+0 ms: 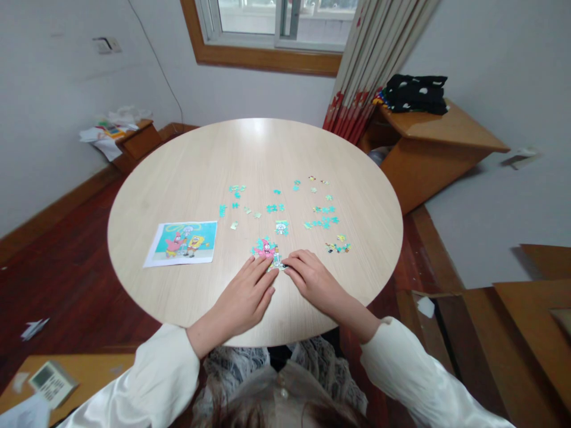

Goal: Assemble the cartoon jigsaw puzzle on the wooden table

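Note:
A partly joined jigsaw puzzle (264, 247) with a pink starfish character lies on the round table in front of me. My left hand (250, 285) rests flat, its outstretched fingers over the lower left of this joined part. At the lower right edge, my right hand (312, 276) has its fingertips closed around a small puzzle piece (285, 266) with a dark patch, mostly hidden by the fingers. Just above sits a joined bit with a squid-like face (281, 227). A printed reference picture (182, 243) of the cartoon lies to the left.
Loose teal pieces (275, 208) are scattered farther back on the round table (178, 166). More clusters (325, 221) and yellowish pieces (338, 247) lie to the right. A wooden cabinet (441, 131) with dark cloth stands behind right; a curtain (370, 59) hangs by the window.

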{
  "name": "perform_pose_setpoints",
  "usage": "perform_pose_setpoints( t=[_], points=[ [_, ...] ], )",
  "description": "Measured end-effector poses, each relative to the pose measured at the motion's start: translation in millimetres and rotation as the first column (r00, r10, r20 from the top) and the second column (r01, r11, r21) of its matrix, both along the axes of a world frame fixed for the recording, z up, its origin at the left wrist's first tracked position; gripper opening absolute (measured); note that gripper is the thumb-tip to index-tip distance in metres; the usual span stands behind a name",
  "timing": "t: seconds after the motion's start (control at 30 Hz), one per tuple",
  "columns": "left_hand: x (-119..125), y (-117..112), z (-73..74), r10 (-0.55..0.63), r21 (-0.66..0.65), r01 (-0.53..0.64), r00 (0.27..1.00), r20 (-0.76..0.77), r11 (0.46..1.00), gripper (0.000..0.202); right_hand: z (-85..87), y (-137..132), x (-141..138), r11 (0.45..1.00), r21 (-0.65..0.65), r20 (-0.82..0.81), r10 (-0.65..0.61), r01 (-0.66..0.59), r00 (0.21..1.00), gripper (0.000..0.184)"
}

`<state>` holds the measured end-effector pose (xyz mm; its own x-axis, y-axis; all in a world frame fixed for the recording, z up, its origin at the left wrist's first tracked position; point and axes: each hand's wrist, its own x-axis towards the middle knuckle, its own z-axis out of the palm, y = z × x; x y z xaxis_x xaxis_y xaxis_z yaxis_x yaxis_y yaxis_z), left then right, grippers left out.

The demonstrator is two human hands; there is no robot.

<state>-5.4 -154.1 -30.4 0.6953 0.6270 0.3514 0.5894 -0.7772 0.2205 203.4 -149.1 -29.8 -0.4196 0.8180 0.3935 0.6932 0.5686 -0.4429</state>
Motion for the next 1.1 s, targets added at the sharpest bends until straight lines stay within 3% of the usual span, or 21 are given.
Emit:
perform_pose_setpoints(
  t=[0.63,0.87,1.1],
  points=[
    [0.2,1.1,-1.3,-0.003,-0.014,0.004,1.000,0.027,1.000,0.034,6.1,-4.4,-4.0,1.000,0.013,0.033,0.003,-0.003,0.999,0.023],
    [1.4,1.4,1.4,0.004,-0.063,-0.002,0.999,0.033,0.998,0.038,5.9,-7.6,2.9,1.000,0.002,-0.133,-0.029,0.029,0.991,0.036],
    [3.8,1.5,1.2,0.008,-0.064,-0.007,1.000,0.023,0.998,0.039,5.8,-12.1,5.6,1.000,-0.007,-0.040,0.016,-0.016,0.999,0.038]
  ],
)
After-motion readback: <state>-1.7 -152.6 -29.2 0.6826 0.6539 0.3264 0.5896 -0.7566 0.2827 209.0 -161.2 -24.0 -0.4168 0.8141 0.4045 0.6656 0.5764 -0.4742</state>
